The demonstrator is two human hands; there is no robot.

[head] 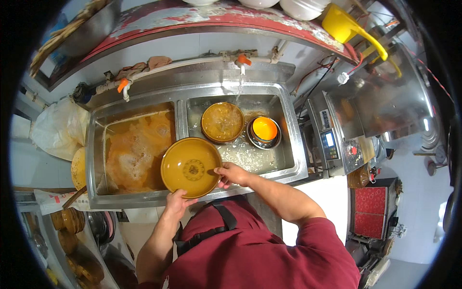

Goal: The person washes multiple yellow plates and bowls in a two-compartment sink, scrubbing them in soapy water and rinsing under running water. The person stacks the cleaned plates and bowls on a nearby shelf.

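Between my two hands is a large mustard-brown bowl [178, 162] with a dark round emblem inside. My left hand [177, 203] grips its lower rim, and my right hand [232, 174] grips its right rim. The bowl is held over the divider and front edge of a steel double sink [180, 119]. In the right basin, water runs from a tap [243, 65] near another brown bowl [222, 122], which is full of water. Beside that one, a small orange bowl [264, 129] rests in a dark bowl [270, 145]. Foamy orange-brown water [135, 159] fills much of the left basin.
A second tap [124, 88] hangs above the left basin. White bowls [305, 8] and a yellow dipper [341, 25] are on the worn red shelf [202, 18]. Stacked brown bowls [70, 220] stand lower left. A steel appliance with a lit display [329, 140] is to the right.
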